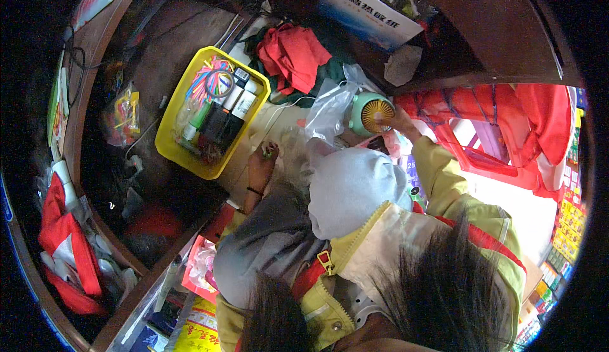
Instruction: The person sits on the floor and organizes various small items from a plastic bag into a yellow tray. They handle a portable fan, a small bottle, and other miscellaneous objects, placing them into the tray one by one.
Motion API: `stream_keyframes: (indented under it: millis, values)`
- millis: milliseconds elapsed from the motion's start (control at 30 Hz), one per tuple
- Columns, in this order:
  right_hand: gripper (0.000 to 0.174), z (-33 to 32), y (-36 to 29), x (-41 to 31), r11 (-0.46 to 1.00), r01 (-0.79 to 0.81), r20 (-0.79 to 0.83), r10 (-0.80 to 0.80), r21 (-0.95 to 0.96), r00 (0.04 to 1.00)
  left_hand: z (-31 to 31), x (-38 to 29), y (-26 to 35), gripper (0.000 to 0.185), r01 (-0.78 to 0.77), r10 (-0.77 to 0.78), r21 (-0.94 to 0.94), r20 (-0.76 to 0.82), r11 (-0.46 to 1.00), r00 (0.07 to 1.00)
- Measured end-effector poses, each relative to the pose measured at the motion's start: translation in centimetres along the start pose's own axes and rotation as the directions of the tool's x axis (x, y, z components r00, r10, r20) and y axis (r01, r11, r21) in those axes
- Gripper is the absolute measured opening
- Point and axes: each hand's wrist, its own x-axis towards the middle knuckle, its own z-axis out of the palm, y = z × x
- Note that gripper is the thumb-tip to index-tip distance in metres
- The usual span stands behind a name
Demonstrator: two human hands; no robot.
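My right hand [400, 119] is at the side of a small mint-green fan [364, 110], its fingers on the yellow round grille. A clear plastic bag [328, 109] lies against the fan's left side. Lower and to the left, my left hand [264, 157] is low over the pale surface, beside a yellow plastic basket [164, 135]. Its fingers look bent, with something small and green at them; whether they hold anything is unclear. In the basket are colourful thin strips [207, 78], a tape roll [220, 83], white bottles [243, 103] and a black box [221, 126].
Red cloth [292, 59] lies beyond the basket, near a printed cardboard box [366, 16]. Light grey cloth [357, 190] bulges before my yellow jacket [480, 228]. A red plastic frame [476, 149] stands at right. Red-and-white fabric [71, 242] and a wooden edge [88, 90] are at left.
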Motion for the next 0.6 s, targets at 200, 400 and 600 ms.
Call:
stream_keyframes:
  millis: [200, 400, 600]
  values:
    - [0.056, 1.1, -12.6, -2.5, 0.985, -0.167, 0.053, 0.165, 0.032, 0.985, 0.1, -1.6, -0.4, 0.046, -0.057, -0.051, 0.345, 0.297, 0.937, 0.953]
    - [0.045, 0.9, -26.8, -5.3, 0.985, 0.166, 0.225, -0.170, 0.038, 0.959, -2.8, -1.5, 5.5, 0.054, -0.291, 0.289, 0.036, 0.050, 0.956, 0.956]
    - [0.037, 2.5, -42.6, -8.0, 0.772, 0.635, 0.579, -0.507, -0.024, 0.638, -6.0, 0.2, 9.6, 0.060, 0.242, 0.341, -0.884, 0.389, 0.400, 0.856]
